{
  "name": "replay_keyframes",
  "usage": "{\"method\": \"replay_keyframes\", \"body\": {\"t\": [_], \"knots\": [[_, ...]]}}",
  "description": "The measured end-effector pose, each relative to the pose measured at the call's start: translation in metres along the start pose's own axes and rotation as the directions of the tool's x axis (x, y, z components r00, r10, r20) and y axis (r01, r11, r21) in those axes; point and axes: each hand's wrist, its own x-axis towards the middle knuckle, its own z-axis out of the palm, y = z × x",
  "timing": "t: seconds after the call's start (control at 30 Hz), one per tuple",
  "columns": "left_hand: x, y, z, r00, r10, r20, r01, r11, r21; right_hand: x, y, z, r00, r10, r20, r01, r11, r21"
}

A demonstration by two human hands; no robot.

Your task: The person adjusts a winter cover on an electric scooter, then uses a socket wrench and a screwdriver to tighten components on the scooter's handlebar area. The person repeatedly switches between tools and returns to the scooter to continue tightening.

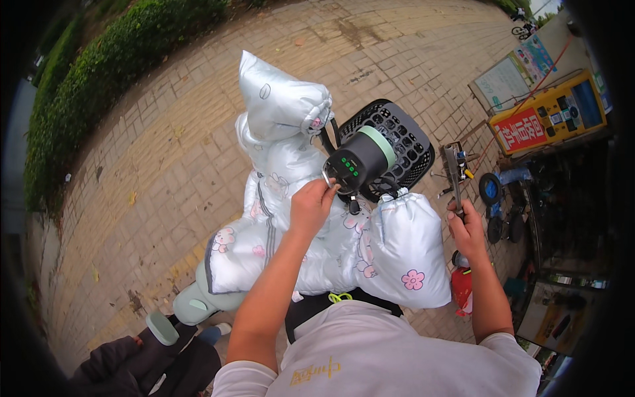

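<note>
An electric scooter's round black dashboard (352, 168) with a pale green rim and green lit marks is in the middle. My left hand (311, 204) is closed at its near left edge, pinching a small shiny metal piece (327, 177) whose kind I cannot make out. A key (354, 206) hangs just below the dashboard. Out to the right, my right hand (467, 228) grips a long grey metal hand tool (454, 175) pointing away from me; its exact kind is unclear. A padded silvery-white scooter cover (284, 159) with pink cartoon prints lies over the handlebars and front.
A black plastic basket (417, 155) is fixed ahead of the dashboard. Yellow and white signboards (546, 122), small wheels (490, 189) and a red bag (463, 291) stand at the right. Another person in dark clothes (145, 357) is at the lower left. A hedge (112, 79) borders the brick pavement.
</note>
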Motion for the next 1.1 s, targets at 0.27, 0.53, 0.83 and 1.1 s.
{"method": "replay_keyframes", "body": {"t": [0.27,0.53,0.83,1.1], "knots": [[0.008,-0.007,0.001,1.000,0.016,0.009,-0.016,1.000,-0.026,0.002,-0.005,-0.002,0.998,-0.057,0.041,0.059,0.997,-0.053],[0.029,-0.011,-0.001,0.991,-0.135,-0.024,0.131,0.982,-0.140,-0.007,-0.002,-0.008,0.997,-0.062,0.038,0.064,0.995,-0.073],[0.024,-0.006,-0.007,0.987,-0.032,0.155,0.045,0.996,-0.078,-0.016,0.000,-0.010,0.999,-0.038,0.029,0.040,0.995,-0.096],[0.014,-0.002,-0.002,0.994,-0.028,0.110,0.039,0.995,-0.093,0.027,-0.046,-0.011,0.842,-0.428,0.328,0.539,0.671,-0.509]]}}
